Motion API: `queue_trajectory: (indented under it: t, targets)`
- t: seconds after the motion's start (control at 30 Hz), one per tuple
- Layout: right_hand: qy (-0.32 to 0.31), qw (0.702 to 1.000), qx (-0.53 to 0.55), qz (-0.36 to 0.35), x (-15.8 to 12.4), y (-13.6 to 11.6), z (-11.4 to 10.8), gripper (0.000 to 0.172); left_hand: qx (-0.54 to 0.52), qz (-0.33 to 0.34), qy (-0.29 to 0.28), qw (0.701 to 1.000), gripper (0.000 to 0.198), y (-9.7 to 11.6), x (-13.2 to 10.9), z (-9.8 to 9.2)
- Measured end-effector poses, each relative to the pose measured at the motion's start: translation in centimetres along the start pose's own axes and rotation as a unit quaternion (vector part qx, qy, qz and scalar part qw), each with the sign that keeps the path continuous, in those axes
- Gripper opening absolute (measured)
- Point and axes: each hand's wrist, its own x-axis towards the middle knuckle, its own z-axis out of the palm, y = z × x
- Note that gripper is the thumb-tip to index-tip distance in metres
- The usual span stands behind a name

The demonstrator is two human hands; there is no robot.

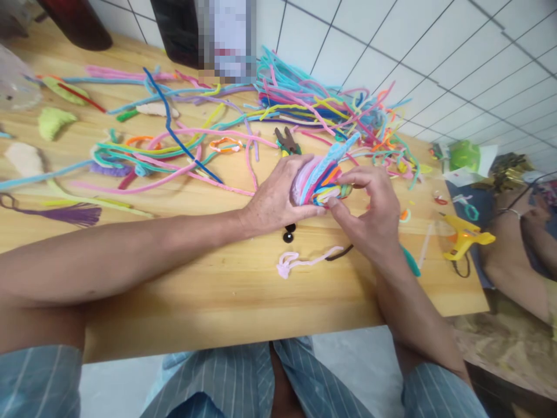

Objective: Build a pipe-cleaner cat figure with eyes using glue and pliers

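Note:
My left hand (276,200) is wrapped round a bundle of coloured pipe cleaners (319,177), pink, blue, orange and yellow, held just above the wooden table (209,290). My right hand (374,212) pinches the bundle's right end with thumb and fingers. A light blue stem sticks up out of the bundle. Below my hands lie a small pink twisted pipe cleaner (300,261) and two black beads (288,232).
Loose pipe cleaners (304,98) cover the far side of the table in a heap. Pliers (285,142) lie behind my hands. A yellow glue gun (465,238) rests at the right edge. A purple tassel (72,213) lies left. Another person sits at the far right.

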Motion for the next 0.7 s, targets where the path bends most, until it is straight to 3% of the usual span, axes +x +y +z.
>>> queue_trajectory:
  t: [0.7]
  targets:
    - [0.024,0.999,-0.010,0.018,-0.3,-0.3,0.9,0.025,0.023,-0.002,0.023,0.999,0.074,1.5,0.3,0.1]
